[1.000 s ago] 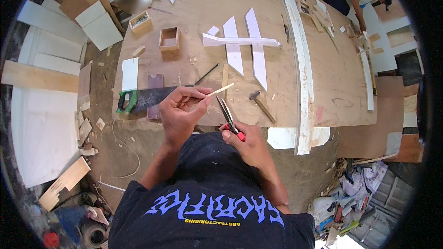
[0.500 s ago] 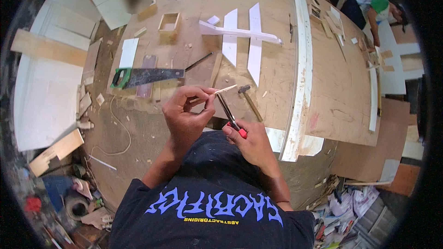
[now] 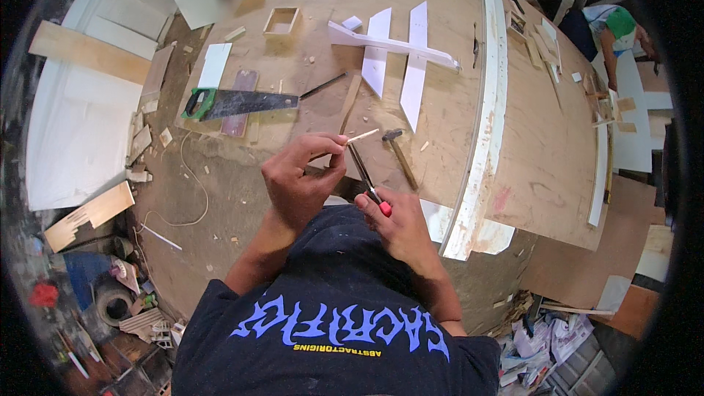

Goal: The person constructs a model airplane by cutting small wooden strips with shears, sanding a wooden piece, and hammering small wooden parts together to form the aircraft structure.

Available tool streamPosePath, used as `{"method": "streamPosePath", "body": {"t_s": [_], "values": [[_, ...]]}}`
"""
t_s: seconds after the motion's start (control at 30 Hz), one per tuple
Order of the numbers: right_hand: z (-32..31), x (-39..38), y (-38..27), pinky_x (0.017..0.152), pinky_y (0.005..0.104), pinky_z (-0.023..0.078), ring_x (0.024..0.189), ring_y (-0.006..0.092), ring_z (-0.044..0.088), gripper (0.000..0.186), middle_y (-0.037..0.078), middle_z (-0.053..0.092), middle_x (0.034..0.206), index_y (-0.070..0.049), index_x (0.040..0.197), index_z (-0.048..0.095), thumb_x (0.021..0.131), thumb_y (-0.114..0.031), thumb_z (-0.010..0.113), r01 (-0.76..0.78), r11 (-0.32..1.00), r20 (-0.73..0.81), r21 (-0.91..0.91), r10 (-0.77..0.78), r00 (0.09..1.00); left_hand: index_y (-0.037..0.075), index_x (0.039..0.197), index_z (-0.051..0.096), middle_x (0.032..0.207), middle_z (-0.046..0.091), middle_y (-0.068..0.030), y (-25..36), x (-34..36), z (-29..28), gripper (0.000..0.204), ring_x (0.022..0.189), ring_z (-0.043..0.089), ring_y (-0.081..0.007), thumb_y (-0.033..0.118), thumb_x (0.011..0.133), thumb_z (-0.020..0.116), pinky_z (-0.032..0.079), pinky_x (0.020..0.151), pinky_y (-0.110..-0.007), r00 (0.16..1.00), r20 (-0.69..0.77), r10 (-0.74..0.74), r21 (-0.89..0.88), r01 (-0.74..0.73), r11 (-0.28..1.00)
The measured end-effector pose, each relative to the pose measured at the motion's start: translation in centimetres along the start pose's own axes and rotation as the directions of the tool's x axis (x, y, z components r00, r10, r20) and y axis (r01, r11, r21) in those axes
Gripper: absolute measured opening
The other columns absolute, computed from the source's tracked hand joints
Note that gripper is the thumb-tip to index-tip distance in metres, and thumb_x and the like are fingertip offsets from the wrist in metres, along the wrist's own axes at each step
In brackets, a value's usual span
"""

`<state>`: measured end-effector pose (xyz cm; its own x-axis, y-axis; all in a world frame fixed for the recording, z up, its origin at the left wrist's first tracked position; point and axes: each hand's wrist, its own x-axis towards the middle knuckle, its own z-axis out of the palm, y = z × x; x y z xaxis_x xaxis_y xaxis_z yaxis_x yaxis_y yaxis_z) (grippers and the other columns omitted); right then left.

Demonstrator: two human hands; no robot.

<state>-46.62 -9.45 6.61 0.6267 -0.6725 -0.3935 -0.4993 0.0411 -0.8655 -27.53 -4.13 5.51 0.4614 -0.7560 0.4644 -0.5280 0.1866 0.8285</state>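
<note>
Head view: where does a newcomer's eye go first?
Probably the crossed white pieces at upper centre on the brown tabletop. Next, the green-handled saw lying left of them. Then, nearer the person, the thin pale stick in the left grip and the red-handled pliers in the right grip.

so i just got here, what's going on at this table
The left hand pinches a thin wooden stick over the near edge of the plywood table. The right hand holds red-handled pliers or snips, their tip close to the stick; whether it touches is hard to tell. A handsaw and a hammer lie on the table, with white boards farther back. Another person bends over at the far right.
</note>
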Motion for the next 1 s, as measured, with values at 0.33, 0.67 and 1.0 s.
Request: {"method": "streamPosePath", "body": {"t_s": [0.33,0.67,1.0], "values": [[1.2,0.8,1.7,0.054,0.0441,0.040,0.051,0.0335,0.046,0.053,0.019,0.050,0.057,0.003,0.076,0.064,0.101,-0.044,0.067,-0.008,0.999,-0.094,0.053,0.013,0.995,-0.003,0.099,0.069,0.104,0.076,-0.0158,-1.5,1.7,0.9,0.017,0.096,0.077,-0.0235,-0.013,0.086,0.073,0.064,0.087,-0.035,0.991,0.086,-0.101,-0.187,0.116,0.976],[2.5,3.5,-0.5,0.057,0.0356,0.047,0.058,0.0187,0.061,0.042,0.008,0.064,0.063,-0.001,0.091,0.071,0.103,-0.041,0.065,0.031,0.992,-0.121,0.120,-0.016,0.993,-0.003,0.105,0.064,0.100,0.074,-0.0145,-4.4,4.5,-2.1,0.016,0.095,0.076,-0.0215,-0.012,0.092,0.067,0.064,0.090,-0.035,0.935,0.155,-0.320,-0.392,0.355,0.849],[8.6,9.1,-6.2,0.059,0.0378,0.046,0.059,0.0203,0.059,0.042,0.009,0.064,0.065,-0.001,0.093,0.071,0.102,-0.042,0.065,-0.013,0.995,-0.083,0.096,0.020,0.996,-0.007,0.134,0.062,0.113,0.074,-0.0121,-8.7,8.9,-9.3,0.038,0.098,0.071,-0.0145,-0.007,0.096,0.061,0.058,0.092,-0.028,0.825,0.343,-0.448,-0.445,0.563,0.696]]}}
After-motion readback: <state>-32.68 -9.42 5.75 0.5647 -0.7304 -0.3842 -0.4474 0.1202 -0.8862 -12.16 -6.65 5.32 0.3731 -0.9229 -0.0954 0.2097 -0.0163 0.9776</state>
